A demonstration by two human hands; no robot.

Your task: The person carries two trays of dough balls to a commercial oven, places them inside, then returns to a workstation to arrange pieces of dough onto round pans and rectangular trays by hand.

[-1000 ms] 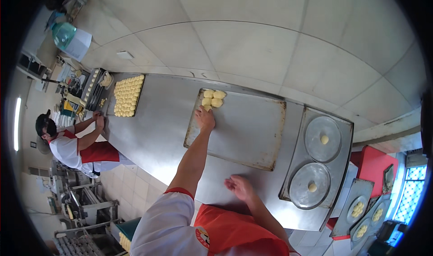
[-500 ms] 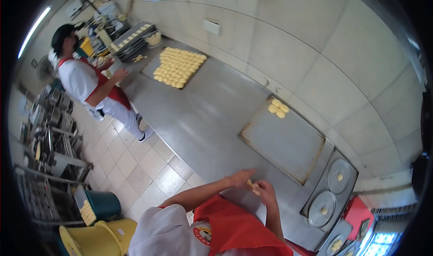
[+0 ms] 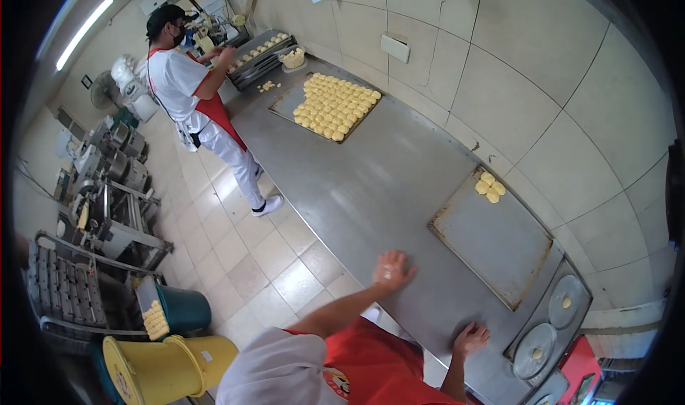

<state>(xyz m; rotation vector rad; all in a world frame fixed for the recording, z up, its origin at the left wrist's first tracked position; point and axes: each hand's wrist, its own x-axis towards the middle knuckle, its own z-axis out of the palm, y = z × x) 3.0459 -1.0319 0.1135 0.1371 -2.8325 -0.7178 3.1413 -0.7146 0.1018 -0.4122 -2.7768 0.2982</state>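
Observation:
My left hand [image 3: 393, 270] rests palm down on the steel table [image 3: 335, 191], its fingers spread and a pale smear on its back. To its right, nearer the table's front edge, my right hand [image 3: 471, 339] is also palm down with the fingers apart. Whether dough lies beneath either palm is hidden. Beyond my right hand is a large flat baking tray [image 3: 492, 241], with a small cluster of pale yellow dough balls [image 3: 490, 187] in its far corner.
Round metal pans [image 3: 534, 351] with single dough pieces sit at the right end. Farther left, a second tray holds many dough balls [image 3: 335, 105]. A co-worker in a red apron [image 3: 221, 116] stands at the far left end. Yellow buckets [image 3: 160, 366] stand on the floor.
My hands were together around a small dough piece; now they are apart on the table, and that piece is out of sight. The view has shifted. The co-worker's hands are raised higher.

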